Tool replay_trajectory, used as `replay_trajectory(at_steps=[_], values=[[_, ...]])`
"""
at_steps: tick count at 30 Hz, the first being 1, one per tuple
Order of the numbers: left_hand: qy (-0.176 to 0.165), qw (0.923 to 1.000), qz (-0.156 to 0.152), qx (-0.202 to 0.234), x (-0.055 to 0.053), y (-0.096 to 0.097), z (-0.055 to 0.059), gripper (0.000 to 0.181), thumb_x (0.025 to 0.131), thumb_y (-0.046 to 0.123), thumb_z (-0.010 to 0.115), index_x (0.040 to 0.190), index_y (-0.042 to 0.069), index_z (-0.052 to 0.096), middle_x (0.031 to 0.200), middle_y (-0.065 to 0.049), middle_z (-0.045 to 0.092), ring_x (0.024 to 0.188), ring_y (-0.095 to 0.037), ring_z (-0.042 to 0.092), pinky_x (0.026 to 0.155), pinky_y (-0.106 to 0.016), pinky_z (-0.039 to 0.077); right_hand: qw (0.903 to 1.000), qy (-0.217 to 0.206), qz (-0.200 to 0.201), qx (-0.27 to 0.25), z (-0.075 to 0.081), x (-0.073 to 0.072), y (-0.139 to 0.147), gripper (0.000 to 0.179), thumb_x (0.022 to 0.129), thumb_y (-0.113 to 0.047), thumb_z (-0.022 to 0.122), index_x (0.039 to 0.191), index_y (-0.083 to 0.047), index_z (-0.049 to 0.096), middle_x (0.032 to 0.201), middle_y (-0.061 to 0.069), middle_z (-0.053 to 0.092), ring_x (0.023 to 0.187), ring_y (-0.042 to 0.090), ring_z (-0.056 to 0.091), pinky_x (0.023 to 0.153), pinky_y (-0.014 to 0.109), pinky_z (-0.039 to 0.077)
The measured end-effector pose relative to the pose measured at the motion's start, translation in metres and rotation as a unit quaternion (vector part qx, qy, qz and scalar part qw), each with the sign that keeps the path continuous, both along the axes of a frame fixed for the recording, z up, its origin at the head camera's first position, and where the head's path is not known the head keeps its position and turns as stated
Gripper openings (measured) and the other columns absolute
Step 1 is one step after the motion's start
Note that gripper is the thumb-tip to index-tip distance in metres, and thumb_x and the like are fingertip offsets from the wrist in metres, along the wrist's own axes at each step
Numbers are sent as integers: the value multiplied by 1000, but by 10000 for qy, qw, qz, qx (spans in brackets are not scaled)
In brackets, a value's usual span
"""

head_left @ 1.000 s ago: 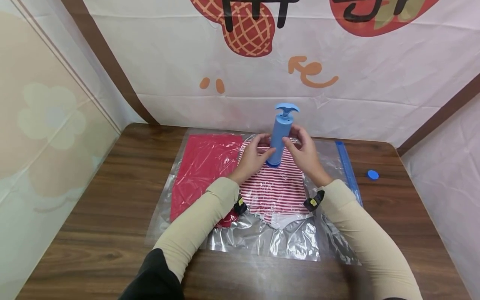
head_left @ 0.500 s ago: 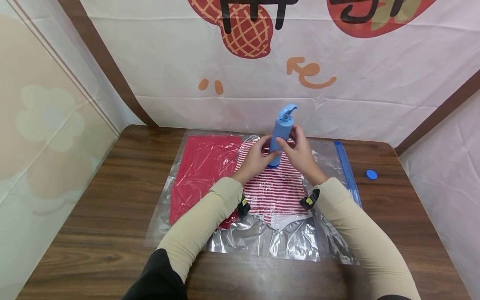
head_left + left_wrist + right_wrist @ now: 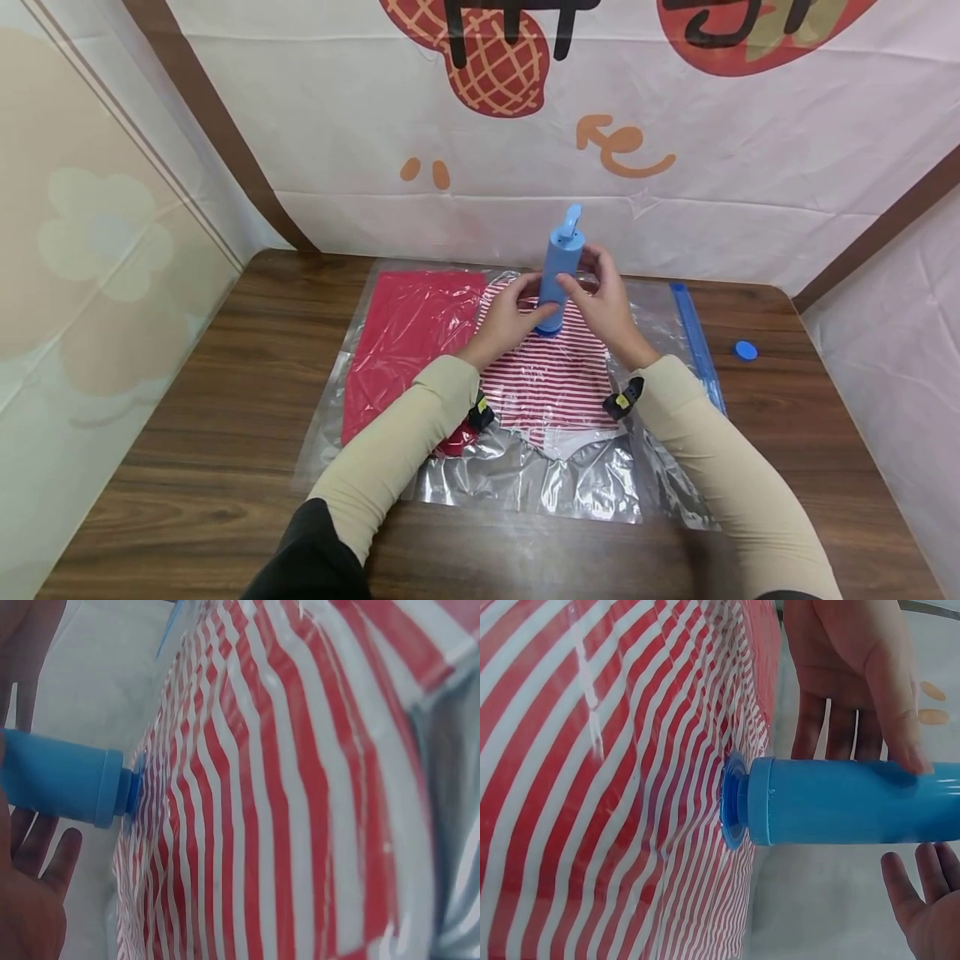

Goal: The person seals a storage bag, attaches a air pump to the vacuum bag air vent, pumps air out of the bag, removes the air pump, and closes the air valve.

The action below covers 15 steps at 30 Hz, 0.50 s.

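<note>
A blue hand pump stands slightly tilted on a clear plastic storage bag, its dark blue base meeting the bag's valve. Inside the bag lie a red folded garment and a red-and-white striped garment. My left hand holds the lower barrel from the left, thumb in front. From the right, my right hand holds the barrel higher up, its thumb also in front. The pump's handle is seen edge-on above both hands. Fingers behind the barrel are partly hidden.
A small blue round cap lies on the wooden table, right of the bag. The bag's blue zip edge runs along its right side. A printed cloth wall rises just behind the table.
The pump has turned about its length: its T-shaped handle was broadside and is now edge-on. Both hands stay around the barrel, with only small finger shifts.
</note>
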State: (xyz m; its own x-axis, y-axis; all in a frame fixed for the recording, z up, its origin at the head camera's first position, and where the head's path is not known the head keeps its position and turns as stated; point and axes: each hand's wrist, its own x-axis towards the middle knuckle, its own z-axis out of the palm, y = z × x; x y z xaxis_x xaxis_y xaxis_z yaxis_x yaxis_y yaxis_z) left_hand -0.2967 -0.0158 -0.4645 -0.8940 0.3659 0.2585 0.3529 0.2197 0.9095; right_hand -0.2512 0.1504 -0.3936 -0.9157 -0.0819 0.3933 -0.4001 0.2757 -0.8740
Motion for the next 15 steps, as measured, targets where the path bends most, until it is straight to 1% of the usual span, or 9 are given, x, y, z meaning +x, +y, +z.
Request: replay_trajectory(at_steps=[4, 7, 10, 12, 15], values=[[137, 9998, 35, 126, 0, -3, -3, 45, 101, 18, 65, 142, 3, 53, 134, -16, 63, 125, -25, 60, 104, -34, 50, 9999, -26, -31, -139, -2, -1, 4, 58, 101, -1, 61, 148, 9, 30, 138, 32, 50, 126, 40, 51, 100, 45, 46], [293, 9994, 79, 188, 0, -3, -3, 40, 103, 15, 62, 139, 1, 55, 130, -17, 64, 121, -26, 63, 100, -33, 52, 9997, 0, -86, -223, -4, 0, 5, 55, 101, 0, 61, 146, 10, 31, 136, 32, 51, 123, 37, 52, 95, 40, 46], [352, 9992, 125, 170, 0, -3, -3, 37, 103, 14, 62, 137, 1, 57, 128, -16, 65, 118, -25, 64, 99, -32, 53, 9997, 26, -124, -189, -5, 1, 6, 48, 101, 0, 59, 142, 12, 36, 132, 32, 52, 120, 35, 53, 96, 41, 47], [320, 9993, 146, 146, 0, -3, -2, 38, 102, 16, 64, 137, 3, 57, 129, -14, 65, 119, -24, 63, 99, -31, 53, 9998, 34, -128, -154, -5, 2, 6, 45, 101, 0, 59, 140, 12, 39, 130, 32, 52, 119, 35, 54, 99, 45, 47], [213, 9996, 155, 104, 0, -2, -1, 41, 100, 17, 67, 138, 5, 56, 131, -12, 64, 121, -22, 62, 101, -31, 52, 9999, 47, -92, -110, -6, 3, 5, 46, 100, -1, 61, 140, 12, 41, 129, 32, 54, 119, 37, 55, 102, 52, 46]])
